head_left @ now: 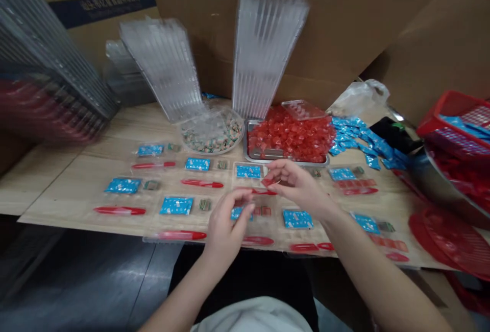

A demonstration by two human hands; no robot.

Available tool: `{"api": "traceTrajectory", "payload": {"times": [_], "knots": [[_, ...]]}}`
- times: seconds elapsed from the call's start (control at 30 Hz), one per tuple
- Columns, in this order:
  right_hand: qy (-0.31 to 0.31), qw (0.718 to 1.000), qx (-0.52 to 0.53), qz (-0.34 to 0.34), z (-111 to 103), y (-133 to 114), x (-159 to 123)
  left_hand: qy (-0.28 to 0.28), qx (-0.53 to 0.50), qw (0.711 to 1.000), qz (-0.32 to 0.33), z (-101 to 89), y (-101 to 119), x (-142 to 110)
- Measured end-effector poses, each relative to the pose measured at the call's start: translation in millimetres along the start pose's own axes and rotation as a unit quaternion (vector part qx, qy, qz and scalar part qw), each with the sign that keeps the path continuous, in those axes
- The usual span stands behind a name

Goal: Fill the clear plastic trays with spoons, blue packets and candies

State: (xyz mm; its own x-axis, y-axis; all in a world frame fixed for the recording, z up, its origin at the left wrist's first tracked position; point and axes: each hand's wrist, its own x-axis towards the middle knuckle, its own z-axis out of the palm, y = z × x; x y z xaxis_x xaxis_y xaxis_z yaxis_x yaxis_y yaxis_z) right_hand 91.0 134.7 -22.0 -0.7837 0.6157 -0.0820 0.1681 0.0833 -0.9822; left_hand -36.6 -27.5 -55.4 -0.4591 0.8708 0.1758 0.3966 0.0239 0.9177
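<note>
Red translucent cubes [287,135] lie heaped in a rectangular steel tray [286,161] at the far edge of a pale wood-grain tabletop [65,179]. Near the middle, the right hand [294,186] pinches a small red piece [268,182] between thumb and forefinger, above a clear plastic blister tray [248,189]. The left hand [225,224] hangs just nearer, its fingers loosely curled; whether they grip anything cannot be told. Its fingertips sit just above a small blue foil sachet [237,213]. Further left lie blue sachets and slim red plastic sticks [201,184]. Far left, a tan cardboard box [101,7] has a dark blue band with lettering too blurred to read. Near left, a dark glossy floor [76,270] shows below the table.
</note>
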Motion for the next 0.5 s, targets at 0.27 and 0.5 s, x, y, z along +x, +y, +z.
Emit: {"api": "traceTrajectory", "payload": {"times": [0.27, 0.5], "knots": [[0.058, 0.984, 0.167, 0.036, 40.1, -0.8, -34.4, 0.033, -0.006, 0.999, -0.002, 13.0, 18.7, 7.7], [0.041, 0.996, 0.007, 0.074, 34.0, 20.4, -55.1, -0.003, 0.13, 0.987, 0.09, 5.1, -4.1, -33.8]]}}
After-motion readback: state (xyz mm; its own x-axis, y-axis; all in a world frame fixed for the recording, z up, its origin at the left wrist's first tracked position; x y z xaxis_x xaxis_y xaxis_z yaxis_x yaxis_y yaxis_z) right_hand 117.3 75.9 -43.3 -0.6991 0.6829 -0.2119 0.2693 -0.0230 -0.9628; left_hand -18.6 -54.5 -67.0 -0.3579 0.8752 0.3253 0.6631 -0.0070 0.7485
